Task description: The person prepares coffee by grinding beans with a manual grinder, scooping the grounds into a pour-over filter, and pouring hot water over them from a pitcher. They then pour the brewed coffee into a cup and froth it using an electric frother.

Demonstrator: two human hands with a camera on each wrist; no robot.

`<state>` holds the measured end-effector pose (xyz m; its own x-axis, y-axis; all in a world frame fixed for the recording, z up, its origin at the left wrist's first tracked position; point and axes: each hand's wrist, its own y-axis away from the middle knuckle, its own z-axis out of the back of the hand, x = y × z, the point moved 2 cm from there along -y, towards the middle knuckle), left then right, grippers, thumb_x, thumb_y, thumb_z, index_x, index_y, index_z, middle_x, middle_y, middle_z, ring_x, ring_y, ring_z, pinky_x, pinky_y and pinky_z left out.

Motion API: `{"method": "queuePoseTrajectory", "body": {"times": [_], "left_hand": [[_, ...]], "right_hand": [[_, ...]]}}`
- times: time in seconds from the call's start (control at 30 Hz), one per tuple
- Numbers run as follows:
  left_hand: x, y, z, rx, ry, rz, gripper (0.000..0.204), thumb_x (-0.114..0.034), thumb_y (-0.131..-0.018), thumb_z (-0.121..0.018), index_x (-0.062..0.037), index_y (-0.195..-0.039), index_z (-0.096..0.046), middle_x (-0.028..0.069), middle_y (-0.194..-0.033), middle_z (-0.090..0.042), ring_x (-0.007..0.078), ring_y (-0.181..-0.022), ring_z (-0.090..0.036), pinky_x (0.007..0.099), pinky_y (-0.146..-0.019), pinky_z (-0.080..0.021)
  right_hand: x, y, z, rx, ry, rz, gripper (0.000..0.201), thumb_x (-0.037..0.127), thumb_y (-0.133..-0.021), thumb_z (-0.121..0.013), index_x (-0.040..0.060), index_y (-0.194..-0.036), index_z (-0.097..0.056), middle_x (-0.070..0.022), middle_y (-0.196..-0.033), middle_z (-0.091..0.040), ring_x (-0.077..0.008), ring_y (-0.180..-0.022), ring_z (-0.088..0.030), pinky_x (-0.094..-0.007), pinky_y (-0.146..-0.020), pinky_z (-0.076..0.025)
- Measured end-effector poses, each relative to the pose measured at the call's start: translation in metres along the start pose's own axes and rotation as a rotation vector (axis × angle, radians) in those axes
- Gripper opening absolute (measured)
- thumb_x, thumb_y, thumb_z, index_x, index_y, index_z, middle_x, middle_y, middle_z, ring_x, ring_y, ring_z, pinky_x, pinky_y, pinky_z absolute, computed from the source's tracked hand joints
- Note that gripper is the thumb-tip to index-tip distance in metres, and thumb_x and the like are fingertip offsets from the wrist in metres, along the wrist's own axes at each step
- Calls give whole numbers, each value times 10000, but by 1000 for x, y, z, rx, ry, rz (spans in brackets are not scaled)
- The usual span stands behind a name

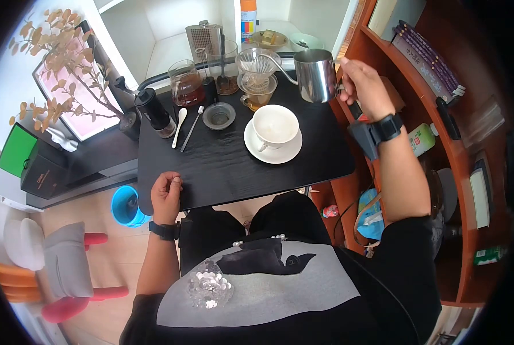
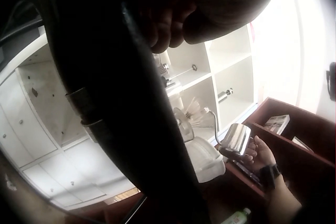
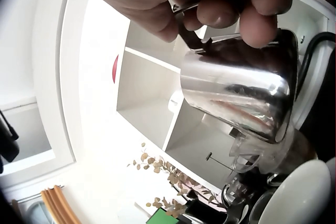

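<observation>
Head view facing down, wrists closer.

Tabletop (image 1: pixel 234 175): black; I see a white cup (image 1: pixel 275 124) on its saucer (image 1: pixel 257 154).
Spoons (image 1: pixel 179 127): two, left of the cup.
Dish (image 1: pixel 219 116): nearer, same side.
Grinder (image 1: pixel 154 112): farthest left.
Jug (image 1: pixel 187 86): behind, leftward.
Server (image 1: pixel 258 99): behind the cup, beneath a dripper (image 1: pixel 257 66).

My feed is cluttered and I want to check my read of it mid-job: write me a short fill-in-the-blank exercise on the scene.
The right hand holds the metal kettle by its ____.
The white cup stands on a white ____.
The left hand rests by the edge of the table, whose top is coloured ____.

Missing words: handle; saucer; black.
</observation>
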<state>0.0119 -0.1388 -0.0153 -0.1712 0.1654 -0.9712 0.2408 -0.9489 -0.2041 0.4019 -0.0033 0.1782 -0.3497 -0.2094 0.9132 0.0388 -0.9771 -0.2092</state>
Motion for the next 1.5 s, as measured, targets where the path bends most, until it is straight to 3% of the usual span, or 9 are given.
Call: {"method": "queuePoseTrajectory", "body": {"times": [0.1,0.2,0.37,0.43,0.57,0.73,0.83,1.23,1.5], "left_hand": [[2,0,0,3,-8,4,72,-58,-869,-510,-16,-910,-553,16,-778,-554,70,-681,-503,190,-629,-408],[2,-1,-1,3,-15,8,71,-53,-866,-511,-18,-910,-554,16,-777,-554,70,-679,-503,191,-628,-409],[2,-5,2,12,-3,11,77,-71,-867,-509,-26,-906,-558,14,-768,-559,68,-668,-502,189,-612,-405],[-4,-9,2,54,40,120,93,-108,-873,-510,-37,-903,-561,11,-762,-562,69,-658,-504,187,-595,-397],[-33,-24,-11,100,39,196,109,-136,-876,-513,-43,-902,-564,9,-761,-565,69,-654,-506,186,-581,-388],[-83,-59,-63,287,-8,-13,143,-159,-875,-529,-37,-935,-570,8,-763,-566,60,-661,-504,185,-579,-383],[-83,-83,-93,361,11,1,160,-164,-868,-539,-36,-955,-576,6,-772,-564,59,-665,-501,185,-581,-385],[-90,-153,-152,170,14,-126,235,-152,-810,-621,16,-962,-557,25,-790,-571,69,-704,-508,210,-622,-426],[-95,-167,-158,324,-57,24,230,-264,-843,-580,-34,-852,-591,-13,-707,-557,61,-596,-492,189,-541,-398]], "right_hand": [[-24,15,-5,-15,-118,-40,357,366,-882,-493,81,-669,-467,-6,-551,-456,-113,-480,-510,-220,-440,-394],[-53,28,-14,-51,-498,-65,334,312,-911,-443,78,-673,-435,-30,-563,-439,-169,-532,-525,-256,-494,-409],[-95,44,-17,-62,-678,-17,348,312,-912,-431,72,-660,-423,-50,-559,-439,-202,-569,-532,-285,-545,-425],[-112,51,-14,-107,-709,-17,352,310,-911,-430,72,-651,-420,-52,-561,-441,-200,-572,-534,-285,-544,-425],[-132,71,-7,-170,-620,-78,347,297,-909,-432,70,-647,-426,-55,-562,-445,-197,-581,-542,-287,-549,-441],[-152,86,-5,-176,-554,-139,317,280,-910,-444,64,-678,-458,-34,-619,-473,-166,-636,-558,-273,-587,-449],[-158,90,-5,-176,-530,-176,310,276,-911,-447,63,-687,-468,-33,-631,-486,-160,-646,-560,-268,-607,-450],[-172,94,-10,-94,-432,-111,303,268,-931,-421,31,-779,-532,-69,-743,-580,-141,-709,-573,-276,-678,-464],[-172,95,-12,-121,-440,-89,272,266,-930,-430,25,-876,-545,-74,-842,-595,-145,-743,-589,-260,-658,-468]]}}
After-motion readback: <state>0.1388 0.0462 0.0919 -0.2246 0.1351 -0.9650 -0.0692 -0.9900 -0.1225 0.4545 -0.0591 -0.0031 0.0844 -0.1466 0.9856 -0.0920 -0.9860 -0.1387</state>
